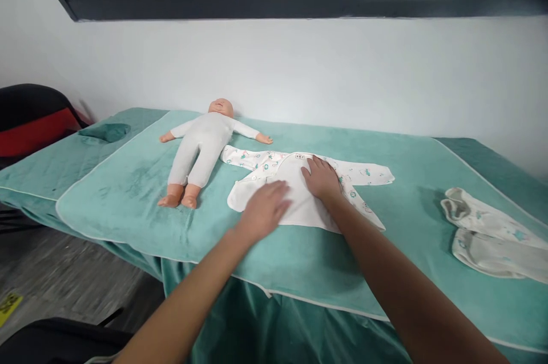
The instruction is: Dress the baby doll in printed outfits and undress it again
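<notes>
A white baby shirt point(306, 211) with printed sleeves lies spread on the green bed cover, its front opened out. My left hand point(264, 210) rests over its lower left part, fingers stretched out and slightly blurred. Higher up, near the neckline, my right hand point(322, 177) lies flat on the cloth with its fingers apart. Neither hand grips anything. Just left of the shirt a baby doll point(205, 138) in white lies on its back, arms out to the sides; one shirt sleeve reaches close to its leg.
Folded printed baby trousers point(492, 233) lie at the right of the green cover point(128, 198). A white wall with a dark window frame point(180, 1) stands behind the bed. A black and red chair point(38, 124) is at the left, and a dark seat point(60, 341) at lower left.
</notes>
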Tool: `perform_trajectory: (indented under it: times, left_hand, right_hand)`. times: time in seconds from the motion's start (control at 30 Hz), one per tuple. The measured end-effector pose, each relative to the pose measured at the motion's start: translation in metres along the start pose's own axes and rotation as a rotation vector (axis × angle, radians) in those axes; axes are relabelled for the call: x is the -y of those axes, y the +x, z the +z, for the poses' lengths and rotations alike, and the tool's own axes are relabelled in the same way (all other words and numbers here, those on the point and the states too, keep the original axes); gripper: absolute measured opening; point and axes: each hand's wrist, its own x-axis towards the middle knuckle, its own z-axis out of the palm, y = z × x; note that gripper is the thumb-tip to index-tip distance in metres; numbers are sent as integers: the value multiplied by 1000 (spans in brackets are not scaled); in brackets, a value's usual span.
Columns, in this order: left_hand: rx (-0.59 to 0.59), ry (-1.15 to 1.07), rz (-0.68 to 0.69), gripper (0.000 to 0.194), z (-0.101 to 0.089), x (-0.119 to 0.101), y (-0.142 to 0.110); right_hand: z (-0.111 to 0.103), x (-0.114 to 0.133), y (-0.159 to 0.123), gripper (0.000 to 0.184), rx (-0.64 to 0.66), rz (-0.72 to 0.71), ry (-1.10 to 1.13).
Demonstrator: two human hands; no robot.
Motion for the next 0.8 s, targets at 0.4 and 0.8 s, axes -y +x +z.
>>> perform_trajectory:
  times: [0.4,0.8]
  left_hand:
    - [127,-82,127,41,1,-31,-52]
    - [-400,124,-660,38,-130,148,-30]
  right_hand:
    - [-17,16,-13,47,-27,-156,-65]
    - [-44,118,-25,41,118,-619,403]
